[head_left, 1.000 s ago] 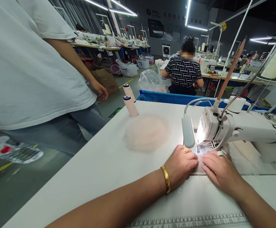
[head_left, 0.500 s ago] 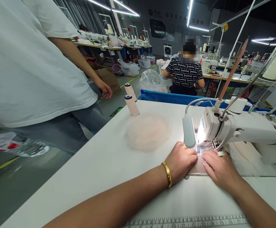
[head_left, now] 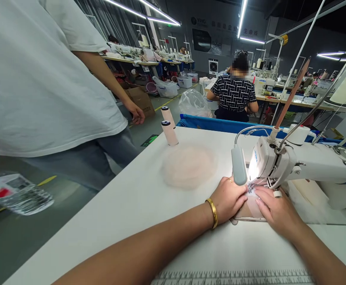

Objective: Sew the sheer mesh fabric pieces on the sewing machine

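Pale pink fabric (head_left: 252, 209) lies at the needle of a white sewing machine (head_left: 260, 160).
The left hand (head_left: 228, 199) has its fingers bent close together upon it; whether they pinch, I cannot tell. The right hand (head_left: 276, 208) rests with fingers stretched out. Farther left stand two thread spools (head_left: 170, 134).

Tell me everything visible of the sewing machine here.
The sewing machine, white and hard-looking with metal fittings and blue lettering, stands upright on the table, its head pointing left and brightly lit. Pale fabric lies at its foot. The left hand and right hand are close; contact is unclear.
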Demonstrator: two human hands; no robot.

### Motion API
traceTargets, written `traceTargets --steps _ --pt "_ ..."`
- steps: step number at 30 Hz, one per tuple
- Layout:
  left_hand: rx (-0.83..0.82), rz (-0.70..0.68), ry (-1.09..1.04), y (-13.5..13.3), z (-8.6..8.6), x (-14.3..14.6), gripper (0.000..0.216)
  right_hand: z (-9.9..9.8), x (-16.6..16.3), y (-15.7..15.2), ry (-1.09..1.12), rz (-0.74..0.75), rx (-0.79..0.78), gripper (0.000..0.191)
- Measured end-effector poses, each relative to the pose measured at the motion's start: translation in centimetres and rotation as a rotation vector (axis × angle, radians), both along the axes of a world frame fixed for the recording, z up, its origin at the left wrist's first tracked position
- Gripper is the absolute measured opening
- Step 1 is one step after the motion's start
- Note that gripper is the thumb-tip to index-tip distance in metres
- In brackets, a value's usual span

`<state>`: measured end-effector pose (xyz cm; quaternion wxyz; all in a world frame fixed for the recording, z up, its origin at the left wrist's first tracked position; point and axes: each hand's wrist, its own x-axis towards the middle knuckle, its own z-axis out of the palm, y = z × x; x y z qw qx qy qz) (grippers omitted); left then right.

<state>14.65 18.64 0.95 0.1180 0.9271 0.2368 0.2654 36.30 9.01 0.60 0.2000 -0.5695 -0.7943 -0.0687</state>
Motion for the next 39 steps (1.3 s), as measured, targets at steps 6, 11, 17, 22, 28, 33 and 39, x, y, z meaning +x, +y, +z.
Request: traceTargets --steps 6,11,17,22,28,33,39 --pt "0.004 0.087 0.210 1.8 2.1 0.5 0.038 0.3 0.2 -0.4 0.100 0.052 -0.002 0.030" --pt "0.190 0.105 0.272 -0.4 3.3 -1.2 0.038 0.2 0.1 -1.1 0.147 0.146 0.075 0.032" --pt "0.051 -0.103 0.206 -3.6 3.2 -2.6 0.025 0.8 -1.2 -1.3 0.166 0.253 0.064 0.040" --pt "0.011 -0.104 0.200 -3.3 2.2 -2.3 0.018 1.3 -1.3 -1.3 0.085 0.235 -0.090 0.026" --pt "0.114 -0.220 0.063 -3.3 0.8 -2.1 0.003 1.4 -1.1 -1.5 0.092 0.267 -0.062 0.030" --pt "0.138 -0.218 0.058 -3.5 0.5 -2.1 0.009 1.5 -1.1 -1.6 0.100 0.273 -0.061 0.030" --pt "0.186 -0.161 0.043 -3.2 0.7 -2.0 0.011 1.3 -1.0 -1.4 0.091 0.224 -0.084 0.032"
